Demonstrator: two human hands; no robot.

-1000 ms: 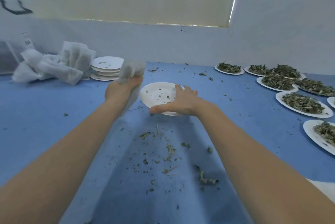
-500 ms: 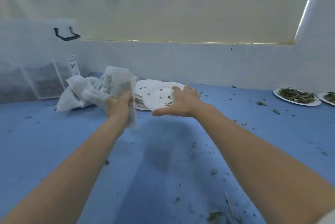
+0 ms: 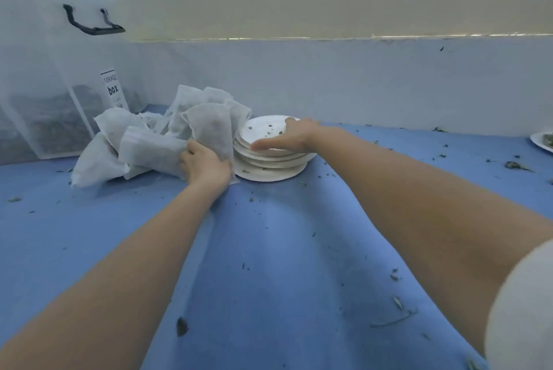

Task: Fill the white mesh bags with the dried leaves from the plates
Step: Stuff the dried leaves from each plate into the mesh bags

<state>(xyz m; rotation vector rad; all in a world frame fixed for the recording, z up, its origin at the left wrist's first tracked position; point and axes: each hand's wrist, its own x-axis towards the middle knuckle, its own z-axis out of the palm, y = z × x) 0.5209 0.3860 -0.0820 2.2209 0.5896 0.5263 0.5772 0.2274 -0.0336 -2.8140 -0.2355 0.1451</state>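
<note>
Lowering since before, right hand now rests on plate stack.

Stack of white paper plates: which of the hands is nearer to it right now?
Right. The right hand lies flat on the stack of white paper plates; the left hand is beside it, gripping a white mesh bag.

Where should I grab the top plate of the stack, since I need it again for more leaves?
Take the top plate by its near-right rim, from the right, probably thumb above and fingers below. It sits askew on the stack of plates, so that edge overhangs a little. The mesh bags crowd its left side, and the right hand already lies flat on it.
</note>
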